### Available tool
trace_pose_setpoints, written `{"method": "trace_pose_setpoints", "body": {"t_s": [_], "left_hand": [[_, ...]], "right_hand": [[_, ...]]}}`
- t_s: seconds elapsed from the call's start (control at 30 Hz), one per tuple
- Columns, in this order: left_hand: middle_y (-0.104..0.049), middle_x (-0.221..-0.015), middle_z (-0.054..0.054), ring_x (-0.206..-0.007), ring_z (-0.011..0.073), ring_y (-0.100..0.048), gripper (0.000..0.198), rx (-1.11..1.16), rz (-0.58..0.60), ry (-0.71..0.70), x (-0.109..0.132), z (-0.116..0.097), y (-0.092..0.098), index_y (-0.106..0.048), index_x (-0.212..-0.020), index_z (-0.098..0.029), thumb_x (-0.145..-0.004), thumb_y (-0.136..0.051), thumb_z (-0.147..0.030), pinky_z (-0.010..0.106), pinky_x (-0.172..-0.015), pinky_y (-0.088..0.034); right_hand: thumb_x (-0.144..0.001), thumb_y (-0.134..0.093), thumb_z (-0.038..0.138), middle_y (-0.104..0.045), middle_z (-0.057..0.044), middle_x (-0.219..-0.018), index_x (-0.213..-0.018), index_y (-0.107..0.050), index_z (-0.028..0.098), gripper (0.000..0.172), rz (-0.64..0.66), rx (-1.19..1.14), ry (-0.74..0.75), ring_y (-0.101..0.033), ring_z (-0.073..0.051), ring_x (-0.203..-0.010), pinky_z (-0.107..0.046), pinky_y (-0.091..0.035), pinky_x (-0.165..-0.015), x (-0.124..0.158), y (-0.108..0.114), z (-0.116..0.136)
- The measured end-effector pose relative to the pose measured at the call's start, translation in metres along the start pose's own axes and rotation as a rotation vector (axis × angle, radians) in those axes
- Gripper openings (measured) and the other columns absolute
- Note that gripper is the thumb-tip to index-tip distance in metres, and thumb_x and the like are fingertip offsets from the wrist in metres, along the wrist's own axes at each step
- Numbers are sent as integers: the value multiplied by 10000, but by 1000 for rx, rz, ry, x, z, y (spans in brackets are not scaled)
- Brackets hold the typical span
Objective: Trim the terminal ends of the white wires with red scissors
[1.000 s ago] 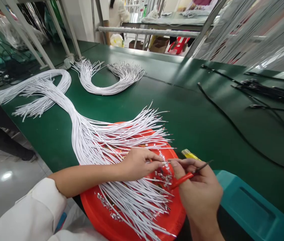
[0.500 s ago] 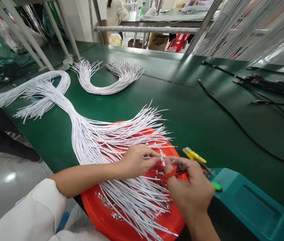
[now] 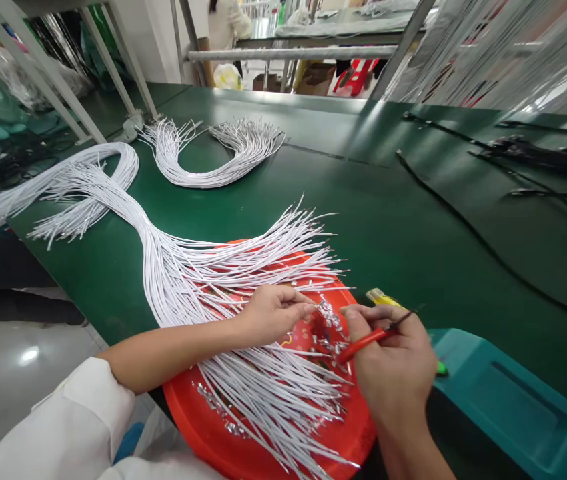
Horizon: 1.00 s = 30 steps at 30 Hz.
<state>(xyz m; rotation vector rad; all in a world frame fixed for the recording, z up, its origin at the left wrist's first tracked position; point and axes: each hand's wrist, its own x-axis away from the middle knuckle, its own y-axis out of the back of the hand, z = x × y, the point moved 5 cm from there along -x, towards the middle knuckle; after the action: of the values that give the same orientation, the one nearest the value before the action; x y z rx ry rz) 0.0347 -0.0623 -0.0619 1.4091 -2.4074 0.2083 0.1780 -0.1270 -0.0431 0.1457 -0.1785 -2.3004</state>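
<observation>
My left hand [image 3: 274, 316] is over the red round tray [image 3: 183, 410], thumb and fingertips pinched; whatever is between them is too small to make out. My right hand [image 3: 394, 357] is closed around a red-handled tool [image 3: 366, 343] with a thin dark metal tip, its kind unclear. The right thumb and forefinger meet just right of the left fingertips, with a gap between the hands. Long white wires [image 3: 168, 267] fan across the tray in two spreads, one behind and one in front of my left hand. Small shiny silver pieces [image 3: 331, 317] lie in the tray between the hands.
Two curved bundles of white wires, one at the back [image 3: 208, 177], lie on the green table [image 3: 343, 200]. A teal box-like object [image 3: 508, 400] stands at right, near a yellow-handled tool [image 3: 381, 298]. Black cables [image 3: 468, 227] lie far right. A person stands in the background.
My right hand has moved right and slightly away from my left fingertips. The red-handled tool has turned, so its dark tip now points up and right. My left hand has barely moved.
</observation>
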Motion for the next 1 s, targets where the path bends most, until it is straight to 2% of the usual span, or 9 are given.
{"method": "trace_pose_setpoints", "body": {"t_s": [0.17,0.27,0.37,0.5,0.6,0.7,0.77,0.83,1.0], "left_hand": [[-611,-635,3,-505,51,-476,148,64,44,12,3,-3,-4,-660,-783,-99,-746,-611,-233,176,-506,-387],[-584,-587,-16,-466,39,-446,133,69,73,5,7,-8,-7,-656,-766,-97,-742,-613,-221,172,-484,-376],[-559,-551,-27,-439,36,-428,149,64,77,-21,9,-11,-8,-655,-768,-93,-740,-623,-236,179,-472,-367],[-590,-611,-7,-477,43,-469,160,128,54,32,8,-7,-7,-641,-804,-88,-743,-637,-236,182,-484,-385],[-592,-619,-5,-498,48,-494,166,148,18,46,7,-8,-5,-632,-835,-84,-745,-643,-223,172,-482,-387],[-572,-591,-19,-473,47,-495,184,189,33,61,7,-8,-5,-620,-866,-82,-758,-633,-229,168,-463,-389],[-577,-601,-18,-467,46,-497,192,220,39,66,7,-8,-6,-617,-877,-80,-760,-632,-232,169,-458,-399],[-583,-609,-14,-470,44,-500,188,230,30,64,7,-9,-5,-619,-870,-77,-753,-639,-223,167,-459,-404],[-600,-615,-10,-489,44,-517,160,266,27,61,8,-11,-6,-618,-838,-79,-735,-655,-196,159,-467,-403]], "right_hand": [[-674,-700,352,-652,-30,-762,-789,-532,199,254,93,-24,-11,-623,-159,-689,-285,-493,-618,0,-5,4],[-675,-704,354,-631,-8,-716,-790,-541,197,254,152,-20,10,-609,-146,-650,-276,-494,-606,2,-11,6],[-677,-696,358,-598,5,-685,-765,-536,196,243,116,19,56,-576,-130,-609,-258,-482,-573,3,-10,9],[-688,-667,391,-562,14,-642,-773,-536,199,247,102,82,-5,-544,-126,-556,-243,-452,-513,2,-5,8],[-680,-650,426,-556,14,-614,-767,-540,207,261,261,209,-21,-526,-133,-518,-253,-439,-493,4,-6,5],[-687,-627,432,-586,3,-614,-727,-540,220,232,472,345,21,-546,-154,-528,-264,-439,-501,11,-12,0],[-709,-599,422,-606,0,-619,-717,-529,228,206,557,392,17,-569,-167,-552,-265,-436,-507,16,-15,-4],[-729,-574,414,-623,-1,-629,-726,-520,233,190,586,432,-2,-583,-173,-570,-261,-425,-502,19,-17,-7],[-752,-540,419,-640,-8,-653,-779,-551,227,195,547,427,15,-595,-178,-584,-259,-415,-501,21,-19,-4]]}}
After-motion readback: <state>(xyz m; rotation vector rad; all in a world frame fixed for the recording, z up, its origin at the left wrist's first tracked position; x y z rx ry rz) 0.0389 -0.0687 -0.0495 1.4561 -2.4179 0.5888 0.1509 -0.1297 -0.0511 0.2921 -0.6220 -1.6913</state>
